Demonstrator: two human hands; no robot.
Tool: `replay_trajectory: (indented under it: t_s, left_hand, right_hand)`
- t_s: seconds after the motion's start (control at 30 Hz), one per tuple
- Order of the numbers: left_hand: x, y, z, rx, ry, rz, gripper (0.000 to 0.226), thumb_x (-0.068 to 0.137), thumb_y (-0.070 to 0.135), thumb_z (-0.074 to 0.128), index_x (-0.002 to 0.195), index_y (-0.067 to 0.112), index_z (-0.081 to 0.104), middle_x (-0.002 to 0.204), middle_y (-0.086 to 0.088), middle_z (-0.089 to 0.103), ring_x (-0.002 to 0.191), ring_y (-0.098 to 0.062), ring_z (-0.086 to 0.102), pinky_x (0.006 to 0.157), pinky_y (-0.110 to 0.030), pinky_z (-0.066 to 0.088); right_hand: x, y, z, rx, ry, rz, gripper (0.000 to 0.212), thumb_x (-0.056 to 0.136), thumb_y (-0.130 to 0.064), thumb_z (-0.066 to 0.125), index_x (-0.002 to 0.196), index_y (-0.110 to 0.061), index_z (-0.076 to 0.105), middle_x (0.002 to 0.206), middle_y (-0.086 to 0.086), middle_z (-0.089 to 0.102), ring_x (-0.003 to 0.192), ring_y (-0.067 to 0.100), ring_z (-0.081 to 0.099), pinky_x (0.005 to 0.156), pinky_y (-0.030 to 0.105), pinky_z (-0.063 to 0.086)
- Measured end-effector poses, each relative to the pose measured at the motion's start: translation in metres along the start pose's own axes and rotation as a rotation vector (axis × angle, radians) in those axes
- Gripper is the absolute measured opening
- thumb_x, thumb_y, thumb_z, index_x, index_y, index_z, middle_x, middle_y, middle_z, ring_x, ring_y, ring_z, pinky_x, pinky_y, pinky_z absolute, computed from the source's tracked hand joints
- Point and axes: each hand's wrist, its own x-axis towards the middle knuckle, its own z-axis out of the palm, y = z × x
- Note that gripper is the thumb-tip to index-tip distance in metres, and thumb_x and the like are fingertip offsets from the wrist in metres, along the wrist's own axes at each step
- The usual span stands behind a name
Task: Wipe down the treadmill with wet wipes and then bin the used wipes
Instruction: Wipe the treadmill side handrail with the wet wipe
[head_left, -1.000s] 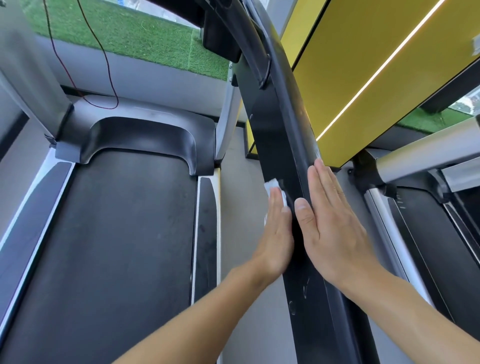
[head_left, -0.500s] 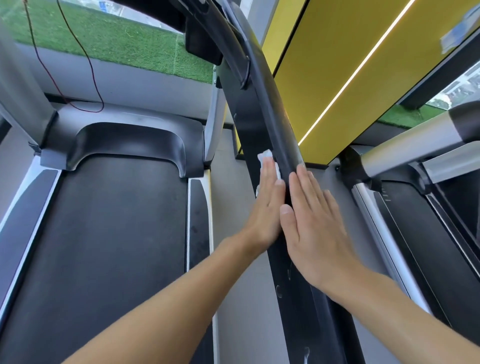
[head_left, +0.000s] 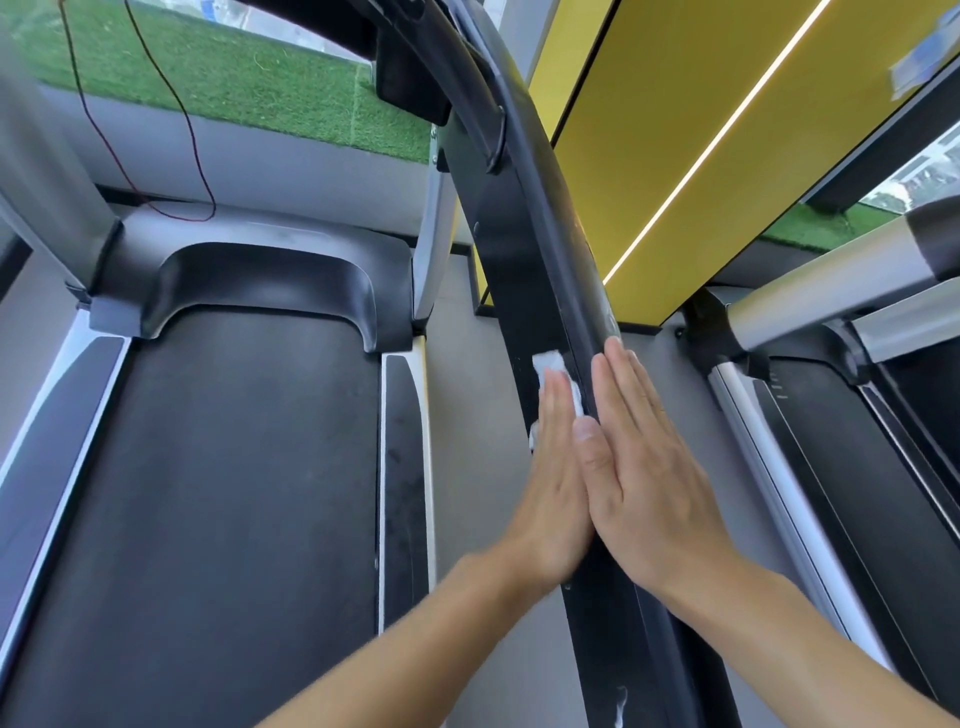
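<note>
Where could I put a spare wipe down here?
The treadmill belt is bare between its side rails; so is the grey floor strip between it and the handrail. The handrail is crowded: left hand on the wipe, right hand beside.

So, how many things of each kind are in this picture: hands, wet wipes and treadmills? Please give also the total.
Hands: 2, the left hand and the right hand, both flat on the black rail
Wet wipes: 1 in view, under the left hand's fingers
Treadmills: 2, one at the left, one at the right
Total: 5
</note>
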Motion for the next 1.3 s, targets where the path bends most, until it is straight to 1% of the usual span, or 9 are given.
replay_trajectory:
  t_s: [0.07,0.17,0.33,0.5,0.7,0.87,1.03,1.2,1.3]
  left_hand:
    - [0.001,-0.019,0.001,-0.037,0.002,-0.080,0.058,0.109,0.041,0.017,0.153,0.033,-0.021,0.160,0.021,-0.025,0.146,0.005,-0.019,0.124,-0.036,-0.001]
    - [0.050,-0.031,-0.027,-0.095,0.023,-0.323,0.080,0.089,0.083,0.011,0.156,0.041,-0.001,0.164,0.021,-0.001,0.149,0.004,-0.003,0.124,-0.043,0.003]
    - [-0.010,-0.014,0.003,-0.106,0.019,-0.168,0.056,0.109,0.042,0.013,0.153,0.034,-0.021,0.160,0.023,-0.021,0.145,0.009,-0.016,0.123,-0.030,0.000]
    - [0.033,-0.048,-0.019,-0.146,0.042,-0.367,0.082,0.085,0.086,0.009,0.155,0.045,0.001,0.165,0.018,-0.001,0.150,0.001,-0.001,0.124,-0.044,0.009]
    - [-0.020,-0.044,0.007,-0.118,-0.008,-0.250,0.079,0.090,0.080,0.010,0.157,0.039,-0.003,0.164,0.021,-0.005,0.149,0.004,-0.007,0.124,-0.041,0.006]
    - [0.029,-0.012,-0.009,-0.086,0.066,-0.214,0.090,0.083,0.088,0.012,0.153,0.032,0.024,0.161,0.007,0.026,0.150,-0.012,0.017,0.122,-0.049,0.013]
    - [-0.040,0.009,0.011,-0.005,-0.062,-0.034,0.054,0.109,0.036,0.013,0.147,0.034,-0.025,0.152,0.029,-0.033,0.142,0.010,-0.023,0.123,-0.029,-0.006]
    - [0.006,0.025,-0.005,-0.079,0.025,-0.077,0.041,0.108,0.031,0.011,0.145,0.047,0.005,0.139,0.057,-0.005,0.135,0.026,0.000,0.114,-0.012,0.006]
    - [-0.042,0.019,0.011,0.039,-0.093,-0.005,0.054,0.107,0.042,0.009,0.154,0.031,-0.016,0.154,0.033,-0.027,0.143,0.012,-0.019,0.120,-0.022,-0.004]
  right_hand:
    - [0.000,0.000,0.000,-0.016,0.004,0.003,0.074,0.091,-0.060,-0.005,0.156,-0.025,-0.004,0.163,-0.017,-0.013,0.144,-0.009,-0.018,0.120,0.018,-0.004]
    - [0.003,0.003,0.002,-0.034,0.017,-0.012,0.075,0.092,-0.061,-0.002,0.156,-0.023,-0.002,0.163,-0.015,-0.012,0.145,-0.007,-0.017,0.117,0.015,-0.006]
    - [0.001,0.002,0.002,-0.013,0.024,-0.014,0.077,0.090,-0.061,-0.004,0.156,-0.023,-0.002,0.162,-0.017,-0.014,0.145,-0.006,-0.018,0.118,0.017,-0.003]
    - [0.003,0.004,0.003,-0.008,0.038,-0.020,0.080,0.089,-0.062,-0.004,0.157,-0.021,0.001,0.164,-0.014,-0.011,0.147,-0.005,-0.015,0.120,0.020,-0.002]
    - [-0.001,0.006,0.002,0.089,0.053,-0.006,0.075,0.092,-0.057,0.003,0.158,-0.021,0.009,0.164,-0.014,-0.002,0.147,-0.007,-0.009,0.124,0.027,0.003]
    - [-0.057,0.008,0.002,0.109,-0.016,0.052,0.064,0.094,-0.055,0.006,0.153,-0.031,-0.005,0.160,-0.023,-0.011,0.143,-0.014,-0.014,0.122,0.022,-0.003]
    - [-0.061,0.009,0.006,0.095,0.015,0.060,0.069,0.091,-0.062,0.000,0.152,-0.028,-0.006,0.162,-0.018,-0.009,0.144,-0.011,-0.014,0.121,0.020,-0.002]
    - [-0.062,0.012,0.007,0.070,0.012,0.052,0.067,0.093,-0.061,0.004,0.152,-0.031,-0.006,0.162,-0.019,-0.009,0.145,-0.011,-0.013,0.117,0.011,-0.006]
    - [-0.064,0.010,0.007,0.057,0.013,0.052,0.068,0.093,-0.064,0.002,0.152,-0.031,-0.006,0.162,-0.020,-0.010,0.145,-0.010,-0.013,0.117,0.011,-0.006]
